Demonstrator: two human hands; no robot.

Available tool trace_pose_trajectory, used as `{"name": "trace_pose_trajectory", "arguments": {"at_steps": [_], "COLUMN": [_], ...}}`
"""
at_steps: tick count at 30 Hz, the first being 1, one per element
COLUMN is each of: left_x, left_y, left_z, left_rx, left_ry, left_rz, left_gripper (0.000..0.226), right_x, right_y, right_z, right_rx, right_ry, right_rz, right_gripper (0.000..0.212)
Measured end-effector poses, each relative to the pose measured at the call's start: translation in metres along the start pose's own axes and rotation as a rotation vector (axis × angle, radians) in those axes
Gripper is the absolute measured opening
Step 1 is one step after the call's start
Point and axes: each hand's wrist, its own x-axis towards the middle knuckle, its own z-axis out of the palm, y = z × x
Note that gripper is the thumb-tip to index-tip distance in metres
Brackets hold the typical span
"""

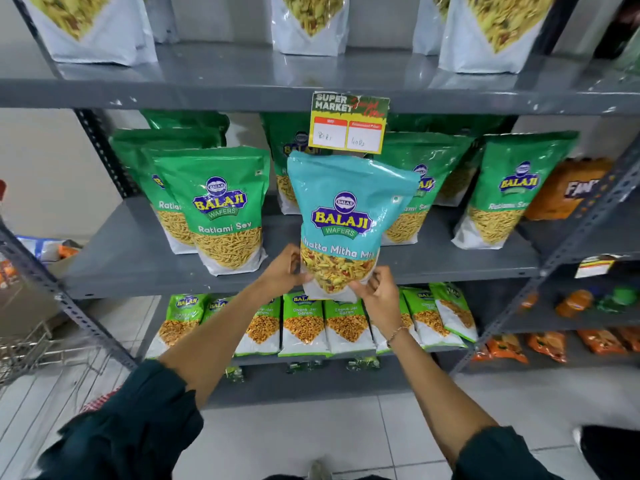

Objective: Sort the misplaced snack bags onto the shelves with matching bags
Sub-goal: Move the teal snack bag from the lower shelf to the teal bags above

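While gripped at bottom corners by both hands, blue Khatta Mitha Mix bag [349, 216] held upright before middle shelf [138, 265], among green Ratlami Sev bags [221, 209]. Left hand [285, 271] fingers closed on lower-left corner; right hand [375, 292] pinched lower-right. Long axis vertical, bag above fingers. Both hands equally near. Judged misplaced; matching shelf not in view.

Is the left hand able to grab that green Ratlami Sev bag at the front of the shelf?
Probably yes, once it lets go. The left hand is busy holding the blue bag, but the green Ratlami Sev bag stands just beside it at the shelf front with nothing between.
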Motion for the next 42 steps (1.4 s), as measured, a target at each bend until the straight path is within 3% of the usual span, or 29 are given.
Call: {"name": "trace_pose_trajectory", "arguments": {"at_steps": [6, 12, 21, 26, 32, 42], "left_x": [-0.065, -0.109, -0.139, -0.132, -0.102, -0.005], "left_y": [0.036, 0.088, 0.174, 0.217, 0.260, 0.286], "left_z": [-0.013, -0.045, -0.113, -0.150, -0.186, -0.195], "left_rx": [-0.070, -0.142, -0.123, -0.050, -0.004, -0.068], "left_ry": [-0.006, 0.102, 0.210, 0.277, 0.367, 0.474], "left_rz": [0.091, 0.188, 0.386, 0.473, 0.495, 0.534], "left_gripper": [0.038, 0.066, 0.054, 0.049, 0.066, 0.046], "right_x": [-0.040, -0.050, -0.020, 0.007, 0.054, 0.162], "right_y": [-0.043, -0.114, -0.228, -0.284, -0.333, -0.346], "right_z": [-0.021, -0.024, -0.025, -0.021, -0.016, -0.012], "right_rx": [0.042, 0.062, 0.087, 0.054, 0.009, -0.015], "right_ry": [-0.082, -0.069, -0.116, -0.107, -0.103, -0.049], "right_rz": [-0.074, -0.210, -0.370, -0.469, -0.538, -0.535], "right_gripper": [0.035, 0.032, 0.032, 0.030, 0.026, 0.026]}}
